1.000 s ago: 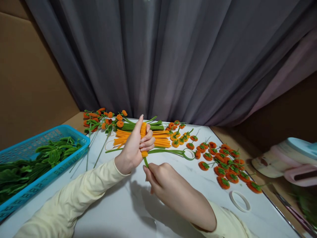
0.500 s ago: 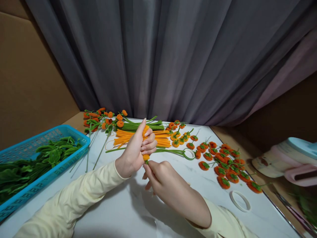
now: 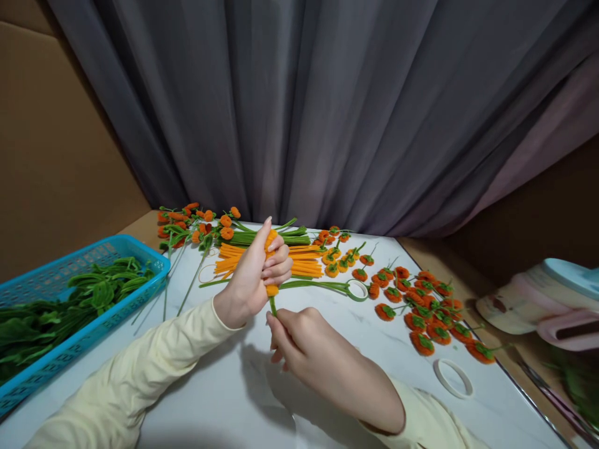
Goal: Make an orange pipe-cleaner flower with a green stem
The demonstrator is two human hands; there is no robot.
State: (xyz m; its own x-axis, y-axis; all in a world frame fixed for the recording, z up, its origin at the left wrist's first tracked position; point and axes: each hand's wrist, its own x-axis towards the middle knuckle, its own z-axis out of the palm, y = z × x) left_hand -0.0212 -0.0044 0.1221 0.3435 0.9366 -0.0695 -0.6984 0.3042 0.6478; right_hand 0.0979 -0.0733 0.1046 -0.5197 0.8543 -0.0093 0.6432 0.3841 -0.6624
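My left hand [image 3: 253,274] is wrapped round an orange fuzzy pipe-cleaner piece [image 3: 272,290], which shows above and below the curled fingers; its middle is hidden in the fist. From its lower end comes a short green pipe-cleaner stem [image 3: 272,304]. My right hand [image 3: 304,343] pinches the bottom of that stem between thumb and forefinger. Behind the left hand lie a bundle of orange pipe cleaners [image 3: 306,260] and a bundle of green pipe cleaners [image 3: 253,238].
A blue basket [image 3: 161,265] of green fuzzy leaves stands left. Orange flower heads [image 3: 440,333] spread over the right of the white table, with a roll of tape [image 3: 453,378] nearby. Stemmed flowers [image 3: 226,233] lie at the back left. A handled cup [image 3: 538,305] lies far right.
My right hand has drawn slightly down and away from my left fist, so more green stem shows between them. The left hand has shifted slightly up and left.
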